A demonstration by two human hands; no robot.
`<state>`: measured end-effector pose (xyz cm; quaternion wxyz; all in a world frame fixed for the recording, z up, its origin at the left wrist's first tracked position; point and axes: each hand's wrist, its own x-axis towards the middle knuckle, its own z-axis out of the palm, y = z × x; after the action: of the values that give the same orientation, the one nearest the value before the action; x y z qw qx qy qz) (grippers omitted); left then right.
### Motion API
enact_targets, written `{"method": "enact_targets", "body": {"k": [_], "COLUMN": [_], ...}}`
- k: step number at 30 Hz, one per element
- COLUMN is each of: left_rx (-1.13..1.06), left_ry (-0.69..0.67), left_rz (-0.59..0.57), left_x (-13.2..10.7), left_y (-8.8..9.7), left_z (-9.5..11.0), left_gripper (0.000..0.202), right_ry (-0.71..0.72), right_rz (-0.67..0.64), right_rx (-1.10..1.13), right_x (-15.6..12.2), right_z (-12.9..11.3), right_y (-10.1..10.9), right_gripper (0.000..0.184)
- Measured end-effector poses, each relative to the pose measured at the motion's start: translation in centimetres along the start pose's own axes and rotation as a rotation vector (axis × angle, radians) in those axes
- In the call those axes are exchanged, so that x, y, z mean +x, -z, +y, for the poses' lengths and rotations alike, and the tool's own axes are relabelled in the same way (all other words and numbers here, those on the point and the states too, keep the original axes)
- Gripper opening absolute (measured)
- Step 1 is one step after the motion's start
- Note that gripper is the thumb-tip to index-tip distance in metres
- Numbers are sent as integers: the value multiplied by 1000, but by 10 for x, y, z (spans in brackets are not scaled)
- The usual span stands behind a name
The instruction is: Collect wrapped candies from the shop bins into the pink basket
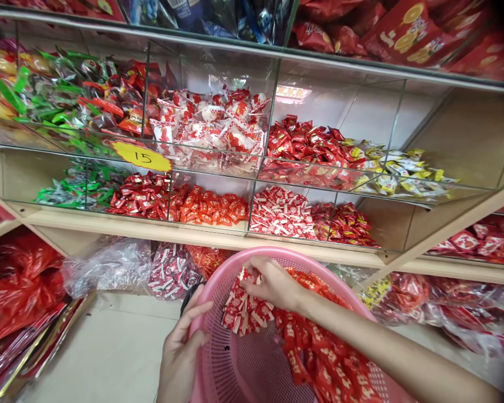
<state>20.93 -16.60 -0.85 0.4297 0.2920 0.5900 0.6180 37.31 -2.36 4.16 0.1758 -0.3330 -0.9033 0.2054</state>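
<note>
A pink plastic basket (243,358) fills the lower middle of the view, with red-and-white wrapped candies (319,358) piled along its right side. My left hand (180,352) grips the basket's left rim, thumb over the edge. My right hand (273,282) reaches in from the right and is closed on a bunch of the red-and-white candies (246,308) at the basket's far side. Straight ahead, just above the basket, a glass shelf bin (281,215) holds the same kind of red-and-white candies.
Glass-fronted shelf bins hold green (75,187), red (210,207) and yellow (395,170) wrapped sweets. A yellow tag marked 15 (141,157) hangs on the glass. Bags of candy (172,271) lie under the wooden shelf, red packets (17,285) at the left.
</note>
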Motion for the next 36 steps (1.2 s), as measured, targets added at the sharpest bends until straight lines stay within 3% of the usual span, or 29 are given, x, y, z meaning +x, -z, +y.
{"method": "enact_targets", "body": {"k": [4, 7, 13, 19, 21, 25, 36], "left_rx": [3, 19, -17, -50, -48, -35, -39], "left_ry": [-9, -7, 5, 16, 13, -1, -2], "left_rz": [-2, 3, 14, 12, 14, 16, 5], "left_x": [0, 0, 0, 1, 0, -1, -1], "left_y": [-1, -1, 0, 0, 1, 0, -1], "left_z": [-1, 0, 1, -3, -2, 0, -3], "left_gripper": [31, 32, 33, 34, 34, 34, 35], "right_ry": [88, 146, 146, 238, 286, 402, 385], "right_rz": [-130, -173, -117, -76, -76, -77, -52], "right_rx": [-317, -437, -536, -586, -605, -613, -614], "right_x": [-15, -13, 0, -19, -24, -27, -25], "right_z": [-7, -19, -28, -30, -29, -24, -10], "right_y": [-15, -32, -47, -65, -74, -84, -76], "right_gripper": [16, 22, 27, 46, 40, 6, 8]}}
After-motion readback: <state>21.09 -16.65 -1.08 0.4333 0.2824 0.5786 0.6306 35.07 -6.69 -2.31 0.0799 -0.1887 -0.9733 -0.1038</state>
